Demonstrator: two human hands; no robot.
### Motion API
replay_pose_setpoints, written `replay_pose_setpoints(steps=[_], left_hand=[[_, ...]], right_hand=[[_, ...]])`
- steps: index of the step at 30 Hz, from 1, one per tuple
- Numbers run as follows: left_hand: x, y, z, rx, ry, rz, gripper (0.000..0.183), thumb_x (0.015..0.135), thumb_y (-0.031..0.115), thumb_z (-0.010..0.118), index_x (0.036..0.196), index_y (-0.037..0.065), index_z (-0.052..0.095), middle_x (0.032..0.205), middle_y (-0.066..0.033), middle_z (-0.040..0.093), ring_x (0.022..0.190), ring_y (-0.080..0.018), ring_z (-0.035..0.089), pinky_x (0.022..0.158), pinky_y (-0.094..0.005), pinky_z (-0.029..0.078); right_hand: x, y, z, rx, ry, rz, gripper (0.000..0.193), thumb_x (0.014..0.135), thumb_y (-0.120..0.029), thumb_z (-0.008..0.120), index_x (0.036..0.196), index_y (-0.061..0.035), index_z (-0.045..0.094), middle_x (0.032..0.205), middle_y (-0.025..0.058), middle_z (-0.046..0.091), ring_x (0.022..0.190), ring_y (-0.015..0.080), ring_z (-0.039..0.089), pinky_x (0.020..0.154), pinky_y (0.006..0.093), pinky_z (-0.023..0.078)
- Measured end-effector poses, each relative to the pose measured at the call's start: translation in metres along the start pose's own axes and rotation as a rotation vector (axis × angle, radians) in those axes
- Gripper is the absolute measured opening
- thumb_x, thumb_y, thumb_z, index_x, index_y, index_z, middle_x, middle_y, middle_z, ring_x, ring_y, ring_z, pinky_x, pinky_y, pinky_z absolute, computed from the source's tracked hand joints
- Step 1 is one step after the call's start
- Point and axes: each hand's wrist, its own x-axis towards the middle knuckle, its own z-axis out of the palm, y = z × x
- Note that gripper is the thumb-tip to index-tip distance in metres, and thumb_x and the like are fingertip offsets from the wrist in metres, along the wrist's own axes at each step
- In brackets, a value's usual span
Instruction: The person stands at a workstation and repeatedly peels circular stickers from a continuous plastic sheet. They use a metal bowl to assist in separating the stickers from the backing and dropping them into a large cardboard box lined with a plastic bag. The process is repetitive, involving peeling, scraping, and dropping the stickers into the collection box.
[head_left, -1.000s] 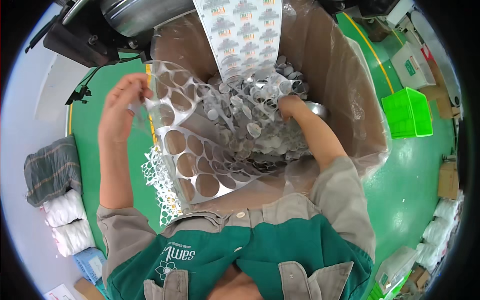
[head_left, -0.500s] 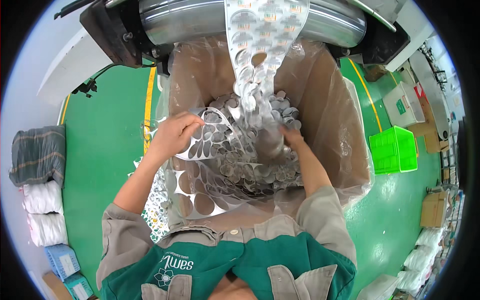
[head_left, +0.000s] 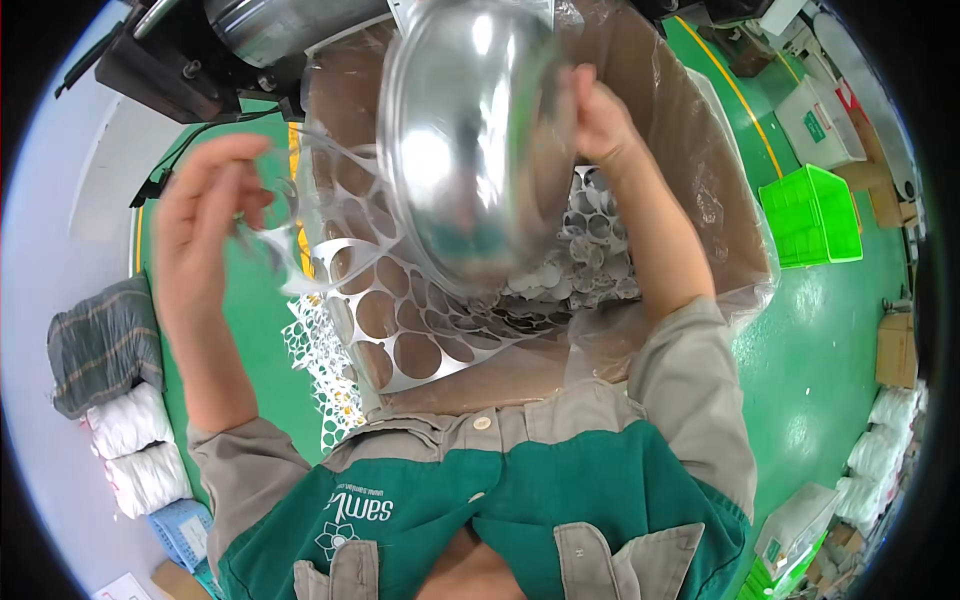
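A shiny metal bowl [head_left: 440,170] is raised and tilted over the carton, its rounded outside toward me. My right hand [head_left: 605,120] is closed on its right rim, the fingertips partly hidden behind it. To the left of the carton, my left hand [head_left: 200,220] is blurred, its fingers curled on the edge of a punched-out foil sheet [head_left: 345,258]. That sheet, full of round holes, stretches across the carton's left side. Loose silvery discs [head_left: 540,283] are heaped inside the carton [head_left: 690,160], partly hidden by the bowl.
The carton has a clear plastic liner. A machine with a metal roller [head_left: 285,30] stands at the far side. More punched scrap [head_left: 325,360] hangs at the carton's left. A green crate [head_left: 810,215] stands right; a folded blanket [head_left: 105,340] lies left.
My right hand has lifted the bowl from among the discs, up and toward the far side. My left hand has moved left, pulling the sheet outward. The view has shifted somewhat.
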Motion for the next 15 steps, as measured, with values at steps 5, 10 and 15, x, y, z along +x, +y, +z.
replay_pose_setpoints(steps=[5, 10, 15], left_hand=[[-0.029, 0.038, -0.049, -0.25, 0.547, 0.218, 0.028, 0.091, 0.008, 0.043, 0.113, -0.009, 0.048, 0.073, -0.0001, 0.043, 0.059, -0.0077, 0.031, 0.058, -0.0214, 0.031], [-0.049, -0.011, -0.138, 0.488, 0.284, -0.228, 0.028, 0.091, 0.012, 0.044, 0.116, 0.002, 0.051, 0.089, -0.0055, 0.052, 0.076, -0.0112, 0.048, 0.07, -0.0231, 0.04], [-0.03, -0.052, -0.094, 0.833, 0.063, 0.034, 0.037, 0.082, 0.011, 0.054, 0.118, 0.004, 0.051, 0.121, -0.0115, 0.051, 0.12, -0.0277, 0.041, 0.099, -0.0372, 0.031]], right_hand=[[-0.019, 0.094, -0.082, -1.237, 0.365, 0.792, 0.069, 0.073, -0.049, 0.065, 0.118, 0.0017, 0.049, 0.113, 0.017, 0.054, 0.106, 0.0242, 0.05, 0.089, 0.0335, 0.04], [-0.063, 0.114, -0.136, -1.793, 0.131, 0.957, 0.042, 0.054, -0.033, 0.073, 0.08, -0.0013, 0.067, 0.08, 0.0155, 0.066, 0.073, 0.0278, 0.063, 0.063, 0.0378, 0.05], [-0.033, 0.094, -0.084, -1.89, -0.075, 1.071, 0.039, 0.053, -0.033, 0.073, 0.076, -0.0016, 0.068, 0.079, 0.016, 0.065, 0.073, 0.0299, 0.063, 0.062, 0.0383, 0.049]])
